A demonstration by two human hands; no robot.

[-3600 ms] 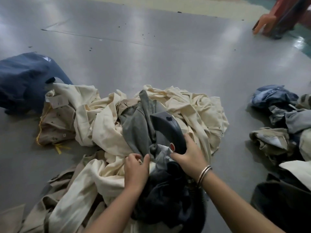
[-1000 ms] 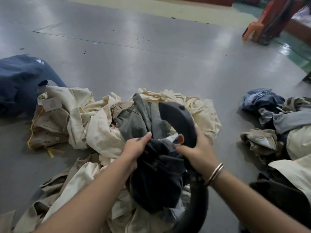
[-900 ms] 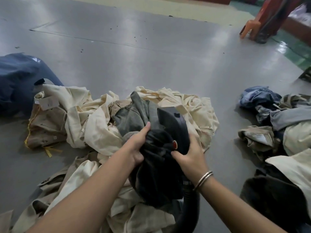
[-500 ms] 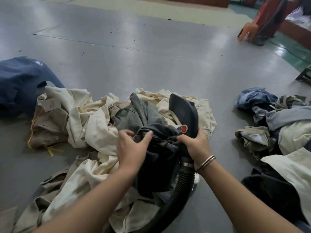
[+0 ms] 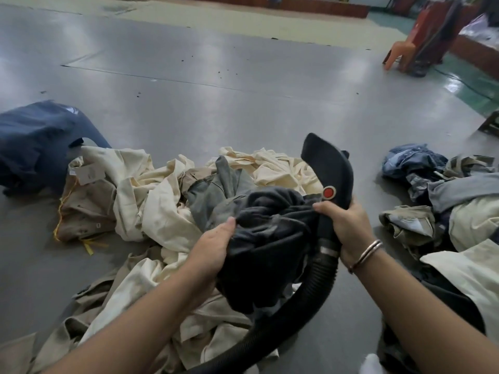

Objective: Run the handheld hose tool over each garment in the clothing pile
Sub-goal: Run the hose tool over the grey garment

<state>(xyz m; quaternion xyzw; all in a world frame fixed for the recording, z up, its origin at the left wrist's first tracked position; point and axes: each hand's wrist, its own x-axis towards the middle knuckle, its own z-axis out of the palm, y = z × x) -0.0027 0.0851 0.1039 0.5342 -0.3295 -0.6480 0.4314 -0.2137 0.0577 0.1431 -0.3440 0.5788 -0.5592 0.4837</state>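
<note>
**Dark garment held against the hose tool over the pile**

In the head view, the right hand (image 5: 344,225) was curled round the handle of the black hose tool (image 5: 332,168), thumb lying just under its red button (image 5: 329,192). The tool's flattened nozzle end rose up and away from the hand, tilted toward the left, while its ribbed black hose (image 5: 305,298) curved down from below the hand and ran off toward the near edge of the frame. A metal bangle (image 5: 366,252) circled the right wrist.

The left hand (image 5: 213,245) gripped a bunched dark grey garment (image 5: 267,238) from its left side, thumb pressed on top of the folds. That garment sat between the two hands, its right edge touching the tool's handle beside the right thumb, and its lower part hung over the clothes beneath.

The clothing pile (image 5: 151,201) of cream and beige pieces spread on the grey floor (image 5: 216,103) beyond and below the hands, with a lighter grey garment (image 5: 216,190) lying on it just beyond the dark one. A paper tag (image 5: 90,174) showed on a beige piece at the pile's left edge, and a navy garment (image 5: 35,141) lay just beside it farther left. A second heap of clothes (image 5: 442,201), denim, grey and cream, lay to the right of the right hand, apart from the main pile. An orange plastic chair (image 5: 399,54) stood well away at the far right.
</note>
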